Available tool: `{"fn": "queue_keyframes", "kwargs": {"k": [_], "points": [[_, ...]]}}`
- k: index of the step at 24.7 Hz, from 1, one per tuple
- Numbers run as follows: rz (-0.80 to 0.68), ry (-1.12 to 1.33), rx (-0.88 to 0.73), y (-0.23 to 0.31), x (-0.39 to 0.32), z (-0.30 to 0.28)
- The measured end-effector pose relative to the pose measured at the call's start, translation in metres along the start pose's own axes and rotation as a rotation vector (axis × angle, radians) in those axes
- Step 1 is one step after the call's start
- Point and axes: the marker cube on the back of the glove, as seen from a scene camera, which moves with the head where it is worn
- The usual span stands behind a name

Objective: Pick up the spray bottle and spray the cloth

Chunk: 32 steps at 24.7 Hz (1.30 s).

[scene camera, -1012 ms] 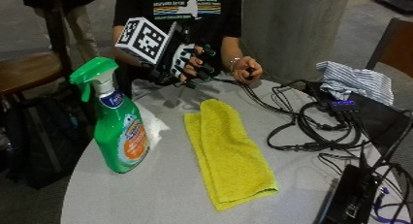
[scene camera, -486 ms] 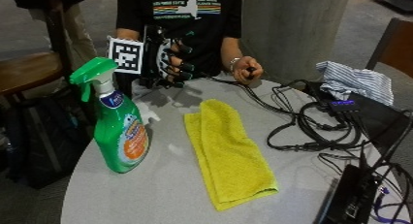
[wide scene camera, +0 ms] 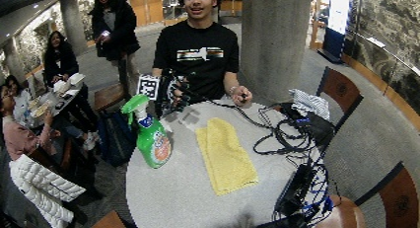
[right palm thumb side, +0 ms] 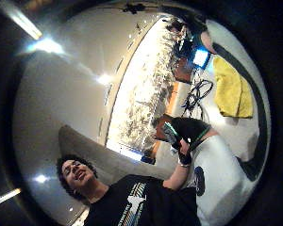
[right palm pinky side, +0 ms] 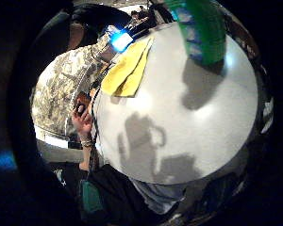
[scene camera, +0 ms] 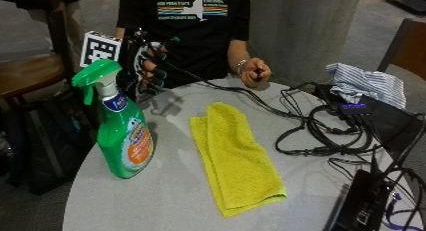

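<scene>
A green spray bottle [scene camera: 120, 131] with a white neck and green trigger stands upright near the table's left edge. In the little finger side palm view the spray bottle [right palm pinky side: 200, 33] shows some way off from the palm. A folded yellow cloth [scene camera: 233, 156] lies flat in the middle of the round grey table [scene camera: 166, 201]. My gloved right hand [scene camera: 143, 66] hovers above the table's far edge, behind the bottle's trigger and apart from it. Its fingers hang spread and loosely curled, holding nothing. The bare left hand [scene camera: 255, 73] rests at the far edge and pinches a small black object.
Tangled black cables [scene camera: 319, 131] and black boxes [scene camera: 359, 206] cover the table's right side. A striped cloth [scene camera: 366, 83] lies at the far right. A wooden chair [scene camera: 30, 73] and dark bag stand left of the table, a concrete pillar [scene camera: 299, 31] behind.
My gloved hand has moved left along the table's far edge, closer to the spray bottle's head. Bottle, cloth and bare hand have stayed put.
</scene>
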Motion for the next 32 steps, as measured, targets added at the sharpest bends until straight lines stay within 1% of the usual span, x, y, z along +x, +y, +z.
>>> {"fn": "queue_keyframes", "kwargs": {"k": [5, 7, 8, 9, 12, 13, 15, 18, 23, 32], "points": [[-0.090, 0.061, -0.160, 0.058, 0.036, -0.057], [-0.120, 0.083, -0.184, 0.074, 0.048, -0.078], [-0.126, 0.091, -0.150, 0.073, 0.052, -0.086], [-0.119, 0.096, -0.072, 0.064, 0.054, -0.091], [-0.020, 0.103, 0.261, 0.008, 0.048, -0.093], [0.019, 0.106, 0.334, -0.008, 0.047, -0.094], [0.073, 0.112, 0.415, -0.028, 0.047, -0.099], [0.123, 0.118, 0.460, -0.042, 0.055, -0.106], [0.178, 0.126, 0.461, -0.054, 0.067, -0.112], [0.199, 0.125, 0.464, -0.069, 0.075, -0.111]]}}
